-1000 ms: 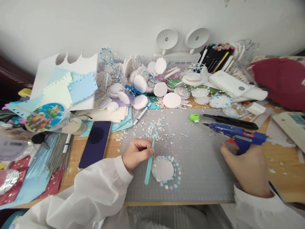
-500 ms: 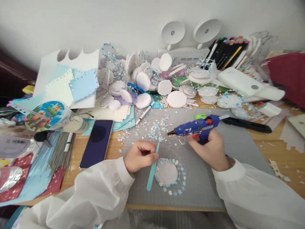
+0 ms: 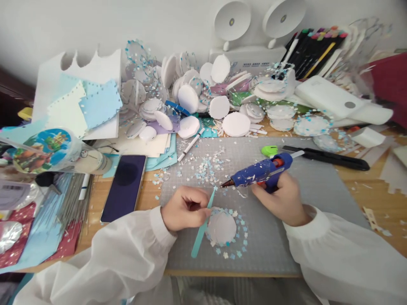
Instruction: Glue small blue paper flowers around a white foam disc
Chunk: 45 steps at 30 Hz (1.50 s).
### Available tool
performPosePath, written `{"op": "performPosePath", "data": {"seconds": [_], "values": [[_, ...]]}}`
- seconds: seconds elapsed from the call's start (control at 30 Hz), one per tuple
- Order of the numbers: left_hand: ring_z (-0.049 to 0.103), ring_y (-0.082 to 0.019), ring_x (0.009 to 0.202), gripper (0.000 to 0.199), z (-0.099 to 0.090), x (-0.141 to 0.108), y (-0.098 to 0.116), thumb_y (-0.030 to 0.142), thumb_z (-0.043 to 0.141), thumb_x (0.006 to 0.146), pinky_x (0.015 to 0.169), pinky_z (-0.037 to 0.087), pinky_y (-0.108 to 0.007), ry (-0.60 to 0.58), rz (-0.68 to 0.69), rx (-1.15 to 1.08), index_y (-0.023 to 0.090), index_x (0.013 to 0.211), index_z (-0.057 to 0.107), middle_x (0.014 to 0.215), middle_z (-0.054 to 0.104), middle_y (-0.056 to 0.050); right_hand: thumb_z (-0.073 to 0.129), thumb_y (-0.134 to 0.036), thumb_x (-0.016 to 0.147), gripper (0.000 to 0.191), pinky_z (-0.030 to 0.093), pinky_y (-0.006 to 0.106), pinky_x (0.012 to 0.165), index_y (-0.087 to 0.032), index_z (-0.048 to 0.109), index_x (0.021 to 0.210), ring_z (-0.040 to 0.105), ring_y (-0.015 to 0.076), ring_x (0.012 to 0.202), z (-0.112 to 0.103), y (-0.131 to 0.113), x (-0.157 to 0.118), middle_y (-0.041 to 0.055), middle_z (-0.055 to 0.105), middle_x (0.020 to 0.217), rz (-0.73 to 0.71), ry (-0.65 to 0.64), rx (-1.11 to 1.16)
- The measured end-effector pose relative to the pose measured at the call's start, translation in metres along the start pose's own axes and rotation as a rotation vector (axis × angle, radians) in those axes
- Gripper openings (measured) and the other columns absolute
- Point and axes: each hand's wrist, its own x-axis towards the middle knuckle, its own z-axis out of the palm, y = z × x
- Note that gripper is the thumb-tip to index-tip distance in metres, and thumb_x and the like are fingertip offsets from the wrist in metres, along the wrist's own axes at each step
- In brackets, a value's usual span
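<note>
Teal tweezers (image 3: 199, 240) are pinched between the thumb and fingers of my left hand (image 3: 187, 208), their tip pointing away from me. A tiny pale piece seems to be at that tip, too small to make out surely. My right hand (image 3: 282, 199) is wrapped round the handle of a blue hot glue gun (image 3: 254, 173). Its brown nozzle points left, very close to the tweezers' tip. Below them lies a round white disc (image 3: 221, 228) ringed by small blue and white paper flowers (image 3: 245, 235). More loose flower pieces (image 3: 208, 166) are scattered beyond my left hand.
A grey cutting mat (image 3: 267, 250) lies under the work. To the left are a phone (image 3: 124, 186), a plastic cup (image 3: 51, 150) and thin wires (image 3: 76, 203). White discs (image 3: 235, 123) pile up at the back. A black utility knife (image 3: 337, 159) and green item (image 3: 269, 151) lie right.
The glue gun's nozzle and the tweezers' tip have come closer together. Both hands keep their grip. The camera view has shifted slightly.
</note>
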Motion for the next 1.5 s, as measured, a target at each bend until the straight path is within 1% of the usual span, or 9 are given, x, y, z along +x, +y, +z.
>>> {"op": "performPosePath", "data": {"seconds": [0.2, 0.37, 0.53, 0.77, 1.03, 1.27, 1.5], "values": [[0.03, -0.009, 0.049, 0.042, 0.0009, 0.0007, 0.002, 0.029, 0.063, 0.072, 0.046, 0.025, -0.026, -0.005, -0.013, 0.045, 0.018, 0.046, 0.032, 0.05, 0.03, 0.004, 0.06, -0.029, 0.064, 0.017, 0.035, 0.027, 0.04, -0.023, 0.045, 0.058, 0.042, 0.0123, 0.037, 0.0001, 0.0028, -0.0006, -0.0042, 0.048, 0.043, -0.017, -0.002, -0.029], [0.029, -0.01, 0.048, 0.047, 0.0015, 0.0012, 0.004, 0.037, 0.064, 0.073, 0.045, 0.023, -0.026, -0.005, -0.03, 0.077, 0.019, 0.045, 0.031, 0.049, 0.03, 0.003, 0.06, -0.03, 0.064, 0.017, 0.036, 0.027, 0.04, -0.023, 0.045, 0.059, 0.043, 0.0129, 0.039, 0.0, 0.0052, -0.0014, -0.0035, 0.05, 0.044, 0.004, -0.043, -0.049], [0.027, -0.009, 0.048, 0.047, 0.0019, 0.0007, 0.0033, 0.034, 0.065, 0.072, 0.045, 0.022, -0.027, -0.005, -0.019, 0.05, 0.019, 0.045, 0.03, 0.05, 0.028, 0.004, 0.06, -0.031, 0.065, 0.018, 0.036, 0.027, 0.041, -0.023, 0.045, 0.06, 0.043, 0.0123, 0.039, 0.0005, 0.0067, -0.0019, -0.0042, 0.049, 0.045, -0.025, -0.036, -0.047], [0.028, -0.009, 0.049, 0.043, 0.0017, 0.0, 0.0025, 0.028, 0.064, 0.071, 0.046, 0.022, -0.027, -0.008, -0.02, 0.016, 0.019, 0.045, 0.031, 0.051, 0.03, 0.004, 0.06, -0.029, 0.065, 0.017, 0.034, 0.027, 0.04, -0.023, 0.045, 0.059, 0.04, 0.0115, 0.038, 0.0008, 0.0068, -0.0021, -0.0047, 0.046, 0.043, -0.035, -0.023, -0.057], [0.027, -0.009, 0.048, 0.044, 0.0018, -0.0001, 0.0022, 0.03, 0.064, 0.071, 0.046, 0.021, -0.027, -0.004, -0.024, 0.04, 0.019, 0.045, 0.03, 0.05, 0.028, 0.004, 0.057, -0.026, 0.066, 0.018, 0.034, 0.027, 0.039, -0.024, 0.043, 0.056, 0.039, 0.0115, 0.037, 0.0006, 0.0065, -0.0017, -0.005, 0.044, 0.042, -0.041, -0.048, -0.047], [0.028, -0.01, 0.048, 0.049, 0.0022, -0.0003, 0.0026, 0.037, 0.065, 0.071, 0.046, 0.022, -0.027, -0.006, -0.034, 0.063, 0.019, 0.045, 0.028, 0.05, 0.027, 0.004, 0.058, -0.028, 0.066, 0.017, 0.035, 0.026, 0.04, -0.024, 0.042, 0.059, 0.041, 0.0118, 0.038, 0.0007, 0.0085, -0.0026, -0.0053, 0.045, 0.043, -0.022, -0.054, -0.065], [0.028, -0.01, 0.048, 0.046, 0.002, -0.0005, 0.0029, 0.035, 0.064, 0.072, 0.046, 0.023, -0.027, -0.013, -0.033, 0.042, 0.019, 0.045, 0.03, 0.05, 0.028, 0.003, 0.057, -0.027, 0.066, 0.017, 0.034, 0.026, 0.04, -0.024, 0.042, 0.058, 0.04, 0.0112, 0.038, 0.0006, 0.007, -0.002, -0.0055, 0.045, 0.043, -0.067, -0.038, -0.063]]}}
